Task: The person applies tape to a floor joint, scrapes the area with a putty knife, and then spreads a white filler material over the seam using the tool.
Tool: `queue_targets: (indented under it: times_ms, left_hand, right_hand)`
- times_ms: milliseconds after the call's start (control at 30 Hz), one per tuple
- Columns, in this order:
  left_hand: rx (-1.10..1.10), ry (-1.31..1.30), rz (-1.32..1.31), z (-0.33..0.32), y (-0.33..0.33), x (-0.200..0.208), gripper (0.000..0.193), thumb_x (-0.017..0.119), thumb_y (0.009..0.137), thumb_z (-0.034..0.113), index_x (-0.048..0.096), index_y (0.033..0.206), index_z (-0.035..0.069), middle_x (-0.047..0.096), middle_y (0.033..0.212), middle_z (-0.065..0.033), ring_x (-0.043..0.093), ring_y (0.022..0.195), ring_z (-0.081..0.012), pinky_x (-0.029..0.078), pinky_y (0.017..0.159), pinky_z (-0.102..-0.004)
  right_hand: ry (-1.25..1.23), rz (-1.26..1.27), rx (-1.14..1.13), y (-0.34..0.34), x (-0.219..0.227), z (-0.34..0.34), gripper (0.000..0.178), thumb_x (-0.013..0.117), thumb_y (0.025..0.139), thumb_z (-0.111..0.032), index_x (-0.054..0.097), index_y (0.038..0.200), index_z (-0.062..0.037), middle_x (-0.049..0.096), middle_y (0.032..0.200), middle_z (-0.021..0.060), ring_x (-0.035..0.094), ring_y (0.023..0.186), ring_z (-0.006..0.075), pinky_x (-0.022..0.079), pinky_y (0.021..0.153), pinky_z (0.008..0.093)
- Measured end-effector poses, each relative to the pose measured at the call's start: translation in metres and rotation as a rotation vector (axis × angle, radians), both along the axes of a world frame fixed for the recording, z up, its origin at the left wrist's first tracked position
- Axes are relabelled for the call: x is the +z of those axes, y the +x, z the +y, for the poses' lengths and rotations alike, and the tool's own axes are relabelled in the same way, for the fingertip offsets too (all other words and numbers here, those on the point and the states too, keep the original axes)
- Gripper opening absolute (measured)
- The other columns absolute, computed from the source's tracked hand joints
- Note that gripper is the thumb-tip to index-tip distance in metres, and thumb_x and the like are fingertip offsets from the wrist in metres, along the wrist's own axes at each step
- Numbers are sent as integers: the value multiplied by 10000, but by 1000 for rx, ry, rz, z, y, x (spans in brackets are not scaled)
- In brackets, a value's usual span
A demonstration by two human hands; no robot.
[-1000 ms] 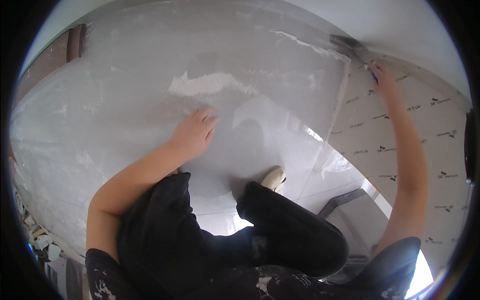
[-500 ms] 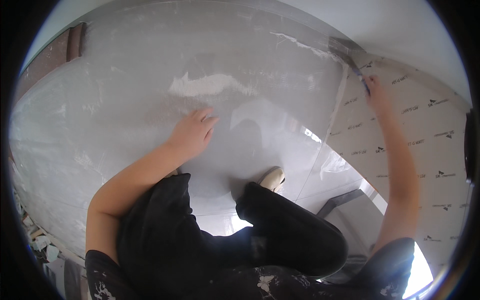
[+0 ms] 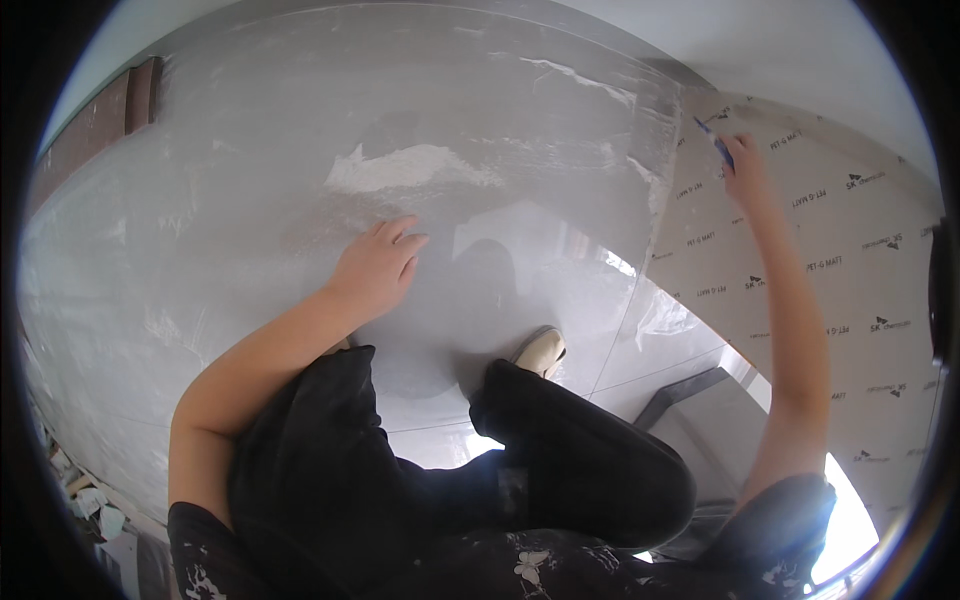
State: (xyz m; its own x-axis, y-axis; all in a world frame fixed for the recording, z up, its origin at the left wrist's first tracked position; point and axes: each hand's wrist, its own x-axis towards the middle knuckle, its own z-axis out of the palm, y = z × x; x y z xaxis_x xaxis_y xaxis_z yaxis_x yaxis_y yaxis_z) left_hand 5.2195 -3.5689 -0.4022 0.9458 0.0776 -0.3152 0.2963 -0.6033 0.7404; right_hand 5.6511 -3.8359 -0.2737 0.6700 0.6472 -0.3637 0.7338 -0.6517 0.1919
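My right hand (image 3: pixel 745 170) grips a slim blue-handled hand tool (image 3: pixel 714 142) near the far right edge of the grey tile floor (image 3: pixel 560 240). Its tip points toward the far left, and its working end is too thin in view to tell its kind. Streaks of white dust (image 3: pixel 585 82) lie on the tiles left of the tool. A larger white dust patch (image 3: pixel 400 168) spreads just beyond my left hand (image 3: pixel 378 265). That hand is empty, its fingers loosely bent and apart, over the floor in front of my knee.
Printed board sheeting (image 3: pixel 800 230) covers the right side, along the pale wall (image 3: pixel 780 45). A brown frame piece (image 3: pixel 130 98) stands at the far left. Rubble (image 3: pixel 95 505) lies at the lower left. A dark-edged grey panel (image 3: pixel 690 420) is beside my right leg. My shoe (image 3: pixel 540 352) rests on the tiles.
The tool in my right hand has moved slightly up, away from the dust along the tile edge. Dust streaks there look more spread out. My left hand has barely shifted.
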Motion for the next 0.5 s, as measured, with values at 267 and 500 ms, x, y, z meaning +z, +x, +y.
queue_targets:
  times_ms: [267,500]
  left_hand:
    - [59,-14,-50,4,-5,-2,290,565,828,57,589,1116,85,508,1280,-129,529,1086,-339,473,882,-412]
    - [5,22,4,5,-4,0,295,567,828,61,590,1122,73,510,1270,-140,519,1111,-341,460,908,-413]
  right_hand:
    - [-119,-24,101,-31,-36,-67,428,585,803,-70,531,1228,-92,511,1225,131,561,1043,355,475,871,443]
    - [-141,169,-11,-63,5,-75,415,576,795,-36,540,1205,-88,512,1196,146,565,1006,377,474,853,445]
